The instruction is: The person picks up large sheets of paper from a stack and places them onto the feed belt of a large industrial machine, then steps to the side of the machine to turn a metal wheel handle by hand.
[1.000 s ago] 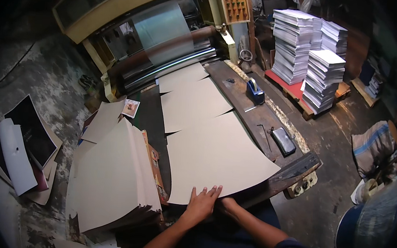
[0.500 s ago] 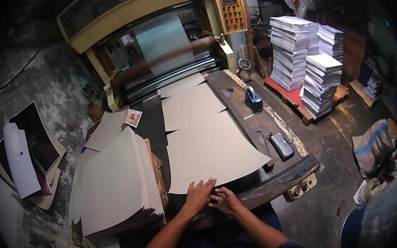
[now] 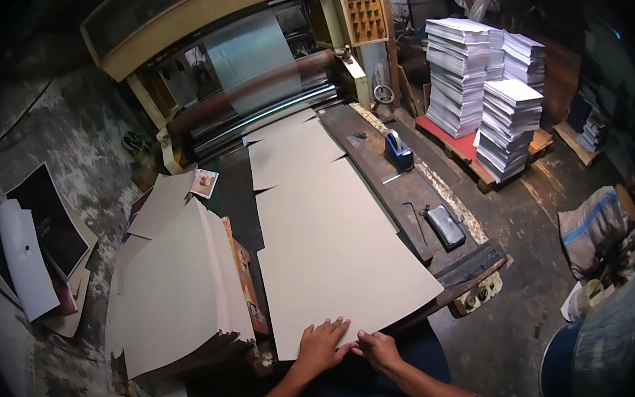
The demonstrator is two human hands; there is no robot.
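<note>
A row of overlapping beige paperboard sheets (image 3: pixel 330 222) runs from the machine's rollers toward me, with dark notches at the side edges where one meets another. My left hand (image 3: pixel 323 344) lies on the near edge of the closest sheet, palm down with fingers stretched out. Beside it, my right hand (image 3: pixel 378 350) has its thumb on top of the same edge and its other fingers curled; it pinches the board there. The fingertips under the edge are hidden. To the left of this row rises a thick stack of beige boards (image 3: pixel 168 291).
Ahead stands a laminating-type machine with rollers (image 3: pixel 264 123), translucent film (image 3: pixel 250 55) and a control panel (image 3: pixel 362 12). On the bench's right are a blue tape dispenser (image 3: pixel 398 151) and a dark case (image 3: pixel 445 227). Paper stacks (image 3: pixel 454 79) stand on pallets; dark printed sheets (image 3: pixel 51 215) lie left.
The closest sheet now reaches nearer to my body, with a new side step behind it. Both hands have come back with its edge; my right thumb now rests on the board.
</note>
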